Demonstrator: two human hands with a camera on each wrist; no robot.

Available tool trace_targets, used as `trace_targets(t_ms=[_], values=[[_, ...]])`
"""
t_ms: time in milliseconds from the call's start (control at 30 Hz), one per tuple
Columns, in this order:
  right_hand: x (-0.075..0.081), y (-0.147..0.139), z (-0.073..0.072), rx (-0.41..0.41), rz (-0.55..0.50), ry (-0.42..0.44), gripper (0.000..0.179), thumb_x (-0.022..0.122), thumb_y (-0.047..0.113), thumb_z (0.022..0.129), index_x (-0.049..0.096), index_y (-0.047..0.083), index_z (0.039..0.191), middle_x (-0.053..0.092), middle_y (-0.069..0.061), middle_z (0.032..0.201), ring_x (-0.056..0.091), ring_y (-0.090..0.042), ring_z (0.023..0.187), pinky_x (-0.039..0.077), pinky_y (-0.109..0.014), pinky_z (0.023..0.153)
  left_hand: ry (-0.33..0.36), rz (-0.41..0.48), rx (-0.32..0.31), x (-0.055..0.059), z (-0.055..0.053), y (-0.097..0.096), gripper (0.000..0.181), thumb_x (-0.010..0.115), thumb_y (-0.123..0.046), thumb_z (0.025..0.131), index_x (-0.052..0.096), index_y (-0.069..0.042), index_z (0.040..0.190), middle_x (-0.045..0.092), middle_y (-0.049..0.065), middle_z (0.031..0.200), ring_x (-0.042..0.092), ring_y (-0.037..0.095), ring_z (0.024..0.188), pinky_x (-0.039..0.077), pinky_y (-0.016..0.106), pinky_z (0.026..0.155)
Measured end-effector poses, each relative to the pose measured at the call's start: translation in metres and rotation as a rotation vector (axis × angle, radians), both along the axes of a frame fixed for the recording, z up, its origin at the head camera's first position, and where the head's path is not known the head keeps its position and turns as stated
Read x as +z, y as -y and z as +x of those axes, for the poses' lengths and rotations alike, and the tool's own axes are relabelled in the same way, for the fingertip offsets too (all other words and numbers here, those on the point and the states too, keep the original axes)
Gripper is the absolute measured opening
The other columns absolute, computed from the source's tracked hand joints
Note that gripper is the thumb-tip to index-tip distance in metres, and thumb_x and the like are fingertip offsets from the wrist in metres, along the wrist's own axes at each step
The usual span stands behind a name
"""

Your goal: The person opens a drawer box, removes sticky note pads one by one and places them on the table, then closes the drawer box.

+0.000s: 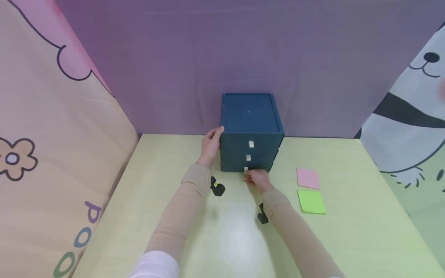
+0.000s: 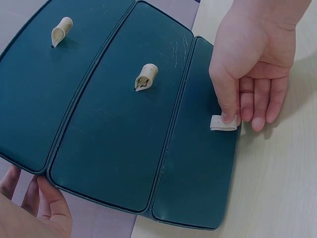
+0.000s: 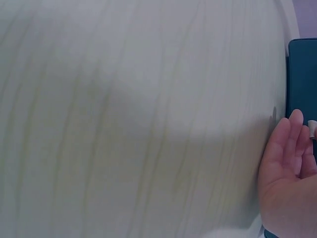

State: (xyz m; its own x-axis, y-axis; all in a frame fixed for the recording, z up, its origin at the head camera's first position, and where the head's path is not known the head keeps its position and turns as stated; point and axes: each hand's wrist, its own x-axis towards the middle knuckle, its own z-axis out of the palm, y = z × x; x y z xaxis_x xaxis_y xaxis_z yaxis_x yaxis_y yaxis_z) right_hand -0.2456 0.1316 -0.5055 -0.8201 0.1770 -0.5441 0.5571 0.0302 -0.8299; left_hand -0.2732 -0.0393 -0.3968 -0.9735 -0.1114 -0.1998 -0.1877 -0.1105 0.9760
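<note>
A dark blue-green cabinet with three drawers (image 1: pixel 252 114) stands at the back of the table. Each drawer front has a small cream pull tab. My left hand (image 1: pixel 210 144) rests along the cabinet's left side, thumb by the top front edge; its fingertips (image 2: pixel 54 198) touch that side in the left wrist view. Down at the lowest drawer, my right hand (image 1: pixel 258 178) pinches the pull tab (image 2: pixel 223 123) between thumb and fingers. All drawer fronts sit flush. The right wrist view catches the right hand at its right edge, beside the cabinet.
A pink sticky-note pad (image 1: pixel 308 178) and a green one (image 1: pixel 311 201) lie right of the right forearm. Small black objects show beside the left wrist (image 1: pixel 218 188) and right wrist (image 1: pixel 262 214). A purple cloth wall (image 1: pixel 167 69) rises behind the cabinet, with printed cloths at both sides.
</note>
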Motion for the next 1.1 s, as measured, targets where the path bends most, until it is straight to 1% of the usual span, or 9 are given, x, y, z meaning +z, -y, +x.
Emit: trace_targets(t_ms=[100,233,400,500,700,933,1100], values=[[0.003,-0.001,0.002,0.003,-0.005,-0.005,0.019,0.058,0.005,0.089,0.060,-0.008,0.103,0.060,-0.003,0.068,0.062,-0.011,0.060,0.055,-0.027,0.064,0.001,-0.001,-0.003,0.000,0.000,-0.001,0.051,0.056,-0.047,0.092,0.053,-0.016,0.133,0.050,0.002,0.137,0.048,0.020,0.121,0.042,0.038,0.101],[0.003,-0.002,0.002,0.022,0.007,-0.012,0.019,0.058,0.005,0.089,0.061,-0.009,0.102,0.059,-0.003,0.068,0.061,-0.011,0.060,0.055,-0.026,0.064,-0.006,0.007,-0.004,0.000,0.000,-0.001,0.050,0.056,-0.045,0.093,0.053,-0.015,0.133,0.050,0.003,0.136,0.049,0.021,0.120,0.042,0.038,0.101],[0.001,-0.001,0.005,0.044,0.060,-0.011,0.021,0.057,0.005,0.089,0.061,-0.009,0.104,0.059,-0.004,0.072,0.061,-0.012,0.061,0.056,-0.027,0.066,-0.004,0.005,-0.007,-0.002,0.001,-0.001,0.050,0.056,-0.044,0.093,0.053,-0.015,0.133,0.051,0.004,0.135,0.049,0.021,0.117,0.042,0.038,0.100],[-0.002,-0.001,0.008,0.059,0.082,-0.013,0.018,0.056,0.005,0.090,0.061,-0.008,0.101,0.059,-0.005,0.073,0.060,-0.012,0.061,0.055,-0.027,0.065,0.007,0.001,-0.005,-0.003,0.003,-0.001,0.049,0.056,-0.044,0.093,0.053,-0.015,0.133,0.051,0.004,0.135,0.049,0.020,0.116,0.042,0.038,0.099],[-0.006,0.000,0.014,0.090,0.101,-0.051,0.015,0.055,0.004,0.090,0.060,-0.009,0.096,0.057,-0.003,0.069,0.058,-0.010,0.058,0.054,-0.025,0.061,0.013,0.000,0.012,-0.006,0.006,-0.001,0.049,0.056,-0.044,0.093,0.053,-0.015,0.133,0.051,0.004,0.134,0.049,0.020,0.115,0.042,0.038,0.099],[-0.008,-0.001,0.017,0.063,0.096,-0.103,0.023,0.058,0.004,0.089,0.063,-0.015,0.102,0.061,-0.002,0.064,0.061,-0.009,0.056,0.055,-0.025,0.060,0.016,0.008,0.014,-0.006,0.004,-0.001,0.050,0.056,-0.044,0.093,0.053,-0.016,0.133,0.051,0.002,0.135,0.048,0.019,0.116,0.042,0.038,0.099],[-0.009,0.000,0.017,0.039,0.097,-0.162,0.025,0.061,0.004,0.089,0.065,-0.015,0.104,0.066,-0.006,0.068,0.063,-0.010,0.058,0.056,-0.026,0.060,-0.012,0.004,0.006,-0.003,0.002,0.000,0.050,0.056,-0.046,0.092,0.053,-0.015,0.132,0.051,0.003,0.134,0.048,0.018,0.115,0.042,0.038,0.100]])
